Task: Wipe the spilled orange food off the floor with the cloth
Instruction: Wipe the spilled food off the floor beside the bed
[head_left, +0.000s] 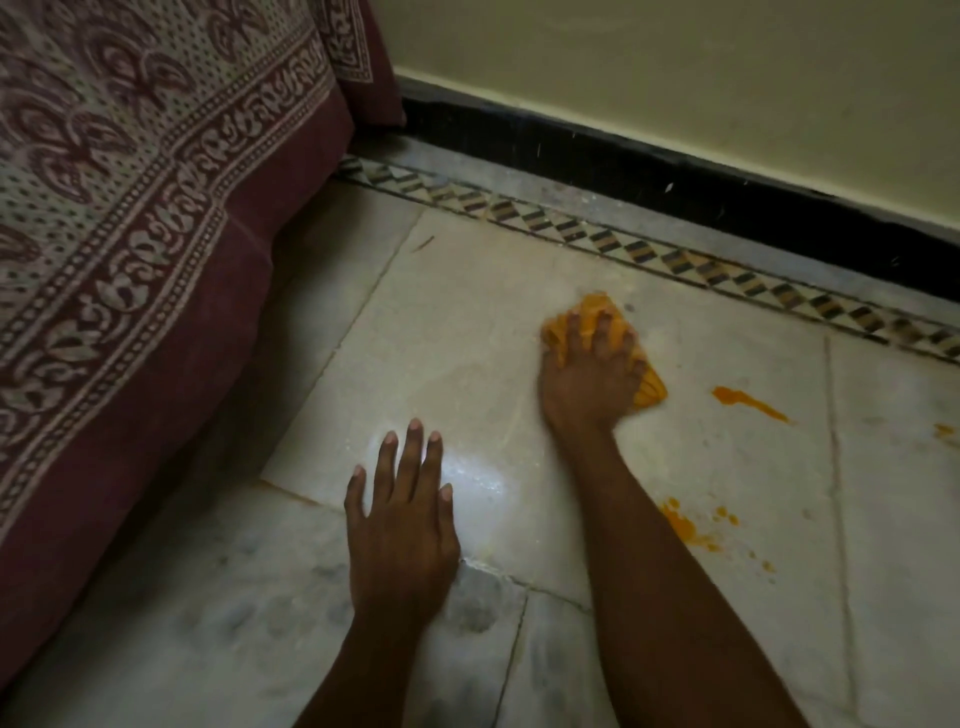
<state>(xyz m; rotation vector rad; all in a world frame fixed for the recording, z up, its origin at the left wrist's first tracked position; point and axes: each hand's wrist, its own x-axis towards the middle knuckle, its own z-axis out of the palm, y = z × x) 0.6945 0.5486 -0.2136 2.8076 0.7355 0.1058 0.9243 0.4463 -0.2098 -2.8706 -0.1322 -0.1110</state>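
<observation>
My right hand (589, 374) presses an orange cloth (652, 389) flat on the marble floor (457, 332), fingers spread over the bunched fabric. Most of the cloth is hidden under the hand. Orange food streaks (748, 401) lie on the floor just right of the cloth. More orange splatter (691, 530) sits nearer to me, right of my right forearm, and a small spot (945, 431) shows at the right edge. My left hand (402, 525) rests flat on the floor with straight fingers, holding nothing.
A bed with a maroon patterned cover (130, 234) fills the left side and hangs to the floor. A black skirting (675, 176) and a patterned tile border (623, 239) run along the cream wall (675, 67) behind the cloth.
</observation>
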